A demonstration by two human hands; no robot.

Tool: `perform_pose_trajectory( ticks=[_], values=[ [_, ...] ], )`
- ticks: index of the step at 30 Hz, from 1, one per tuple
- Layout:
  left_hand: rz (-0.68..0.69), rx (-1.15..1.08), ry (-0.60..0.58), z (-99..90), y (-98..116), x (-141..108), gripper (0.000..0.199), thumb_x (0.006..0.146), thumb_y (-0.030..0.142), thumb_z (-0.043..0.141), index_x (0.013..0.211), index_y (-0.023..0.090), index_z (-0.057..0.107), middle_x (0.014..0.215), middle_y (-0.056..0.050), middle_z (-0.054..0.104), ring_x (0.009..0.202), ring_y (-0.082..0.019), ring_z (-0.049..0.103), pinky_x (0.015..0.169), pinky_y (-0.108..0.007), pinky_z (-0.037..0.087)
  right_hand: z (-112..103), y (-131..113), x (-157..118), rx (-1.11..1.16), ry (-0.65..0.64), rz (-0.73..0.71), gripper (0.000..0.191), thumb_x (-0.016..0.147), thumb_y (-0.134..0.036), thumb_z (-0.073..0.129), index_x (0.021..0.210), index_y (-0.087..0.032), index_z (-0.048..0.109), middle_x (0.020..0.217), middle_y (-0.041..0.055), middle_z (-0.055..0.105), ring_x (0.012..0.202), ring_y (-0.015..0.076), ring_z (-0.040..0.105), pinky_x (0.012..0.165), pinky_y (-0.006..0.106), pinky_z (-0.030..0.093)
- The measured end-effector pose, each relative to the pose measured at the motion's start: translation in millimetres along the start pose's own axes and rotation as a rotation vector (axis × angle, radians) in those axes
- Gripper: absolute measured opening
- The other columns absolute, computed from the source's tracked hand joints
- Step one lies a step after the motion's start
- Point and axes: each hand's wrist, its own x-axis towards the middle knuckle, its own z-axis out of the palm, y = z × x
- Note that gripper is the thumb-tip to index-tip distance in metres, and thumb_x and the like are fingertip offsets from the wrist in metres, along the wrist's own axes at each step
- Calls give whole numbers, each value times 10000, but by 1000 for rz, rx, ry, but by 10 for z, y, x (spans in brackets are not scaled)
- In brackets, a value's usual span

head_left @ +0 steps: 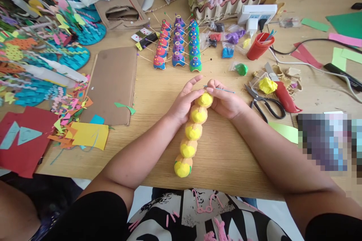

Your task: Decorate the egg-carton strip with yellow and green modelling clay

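A strip of egg-carton cups (192,132) with yellow clay-covered tops lies lengthwise on the wooden table (226,158), running from the front edge toward the middle. My left hand (183,101) cups the far end of the strip from the left, fingers partly spread. My right hand (225,99) presses on the farthest yellow cup from the right and pinches a thin blue stick (223,89) that points to the right.
Three rows of painted cups on skewers (178,47) stand behind. Black scissors (264,102), a red cutter (285,97), yellow clay (267,85), a red cup (258,47) and cables lie right. Cardboard (113,83) and coloured paper scraps (70,120) fill the left.
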Motion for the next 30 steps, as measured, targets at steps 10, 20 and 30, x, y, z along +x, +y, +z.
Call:
perform_pose_trajectory(
  ticks=[10, 20, 30],
  values=[
    [8, -59, -20, -52, -61, 45, 514, 923, 280, 767, 1413, 233, 618, 759, 27, 720, 601, -119, 653, 568, -225, 477, -8, -24, 8, -6, 33, 8, 545, 635, -310, 1005, 782, -232, 486, 685, -74, 561, 654, 97, 545, 626, 241, 449],
    [47, 25, -61, -96, -84, 62, 705, 875, 273, 832, 1523, 270, 554, 737, 54, 704, 568, -106, 632, 561, -227, 464, -79, -31, 20, 42, -5, 53, 531, 647, -312, 1003, 806, -231, 503, 689, -79, 587, 643, 93, 563, 622, 237, 475],
    [62, 20, -91, -78, -70, 35, 820, 853, 283, 862, 1581, 248, 486, 679, 85, 671, 581, -106, 621, 592, -229, 438, -79, -67, -11, 41, -59, 66, 517, 687, -257, 990, 809, -231, 488, 739, -75, 586, 708, 102, 604, 695, 251, 497]
  ],
)
